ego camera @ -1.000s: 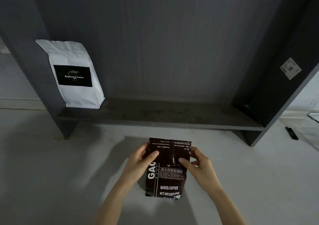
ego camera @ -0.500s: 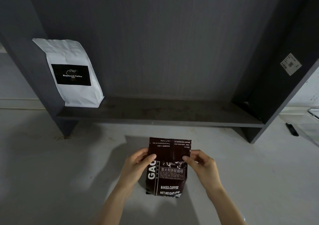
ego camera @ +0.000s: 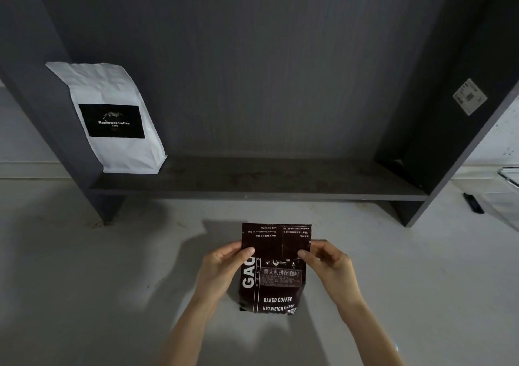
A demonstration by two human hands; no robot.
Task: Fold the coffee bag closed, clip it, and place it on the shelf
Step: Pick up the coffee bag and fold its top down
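A dark brown coffee bag (ego camera: 273, 284) with white print stands on the pale floor in front of the shelf. Its top flap is folded down toward me, showing upside-down text. My left hand (ego camera: 224, 267) pinches the left edge of the fold, thumb on the front. My right hand (ego camera: 327, 261) pinches the right edge the same way. The dark grey shelf board (ego camera: 280, 186) runs across just beyond the bag. No clip is in view.
A white coffee bag (ego camera: 115, 118) with a black label leans at the shelf's left end against the side panel. The shelf's right side panel carries a sticker (ego camera: 469, 96). A small black object (ego camera: 473, 202) lies on the floor at the right.
Both hands have slid outward from the front of the flap to its side edges. The bag itself has stayed in place.
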